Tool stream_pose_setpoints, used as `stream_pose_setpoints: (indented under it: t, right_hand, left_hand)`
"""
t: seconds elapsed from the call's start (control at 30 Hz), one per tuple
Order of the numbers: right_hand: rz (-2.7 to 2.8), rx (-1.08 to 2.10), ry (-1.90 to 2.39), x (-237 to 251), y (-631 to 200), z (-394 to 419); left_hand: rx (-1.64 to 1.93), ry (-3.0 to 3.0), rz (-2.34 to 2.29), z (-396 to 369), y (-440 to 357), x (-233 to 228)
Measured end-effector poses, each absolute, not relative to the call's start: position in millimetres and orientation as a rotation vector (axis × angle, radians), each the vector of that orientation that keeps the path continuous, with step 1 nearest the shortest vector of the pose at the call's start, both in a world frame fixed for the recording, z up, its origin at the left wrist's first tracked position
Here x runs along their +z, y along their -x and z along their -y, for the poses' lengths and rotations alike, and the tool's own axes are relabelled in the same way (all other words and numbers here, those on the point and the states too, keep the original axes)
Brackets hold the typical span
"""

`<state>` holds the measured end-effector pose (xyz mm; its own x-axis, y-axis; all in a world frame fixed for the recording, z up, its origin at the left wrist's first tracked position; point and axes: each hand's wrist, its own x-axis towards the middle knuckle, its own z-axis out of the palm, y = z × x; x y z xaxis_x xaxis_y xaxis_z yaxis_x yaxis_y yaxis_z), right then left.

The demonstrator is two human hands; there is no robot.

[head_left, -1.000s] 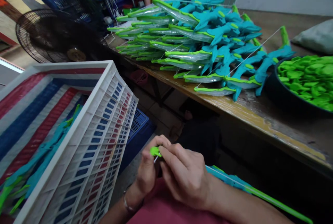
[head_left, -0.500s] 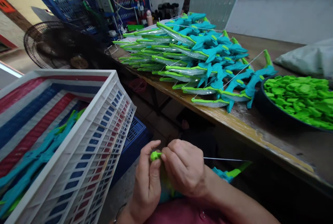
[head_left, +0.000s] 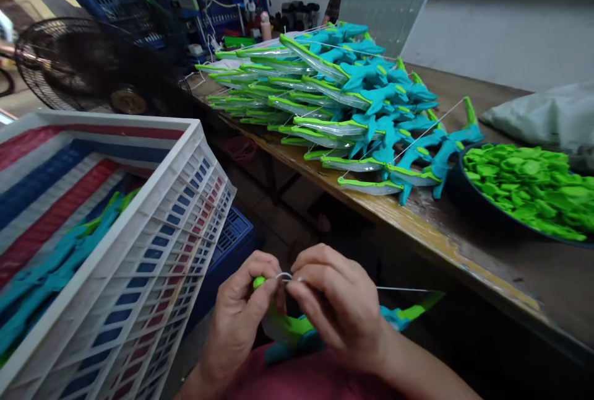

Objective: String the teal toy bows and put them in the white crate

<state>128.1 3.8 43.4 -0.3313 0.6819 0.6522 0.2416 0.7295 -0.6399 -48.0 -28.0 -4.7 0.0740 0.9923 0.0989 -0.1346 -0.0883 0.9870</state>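
A teal and green toy bow (head_left: 297,332) lies across my lap. My left hand (head_left: 241,316) grips its green tip between thumb and fingers. My right hand (head_left: 336,304) pinches the thin white string (head_left: 284,275) where it loops at that tip. The string runs right from my fingers to the bow's far green end (head_left: 417,308). Both hands touch each other over the tip, which is partly hidden by my fingers.
A white crate (head_left: 153,233) lined with a striped bag holds teal bow parts at left. A wooden table (head_left: 417,220) carries a pile of finished bows (head_left: 334,90) and a dark bowl (head_left: 468,199) of green pieces. A fan (head_left: 69,65) and a blue crate (head_left: 234,233) stand behind.
My hands have shifted slightly lower and left. The string end now forms a small loop at the green tip, and more of the bow's limb shows below my hands.
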Motion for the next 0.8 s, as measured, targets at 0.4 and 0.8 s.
stream_pose_setpoints:
  t: [0.4, 0.8]
  right_hand:
    - [1.728, 0.777, 0.819, 22, -111, 2]
    - [1.769, 0.677, 0.704, 1, -106, -3]
  left_hand:
    - [1.310, -1.059, -0.920, 36, 46, -5]
    - [1.274, -0.834, -0.781, 30, 44, 2]
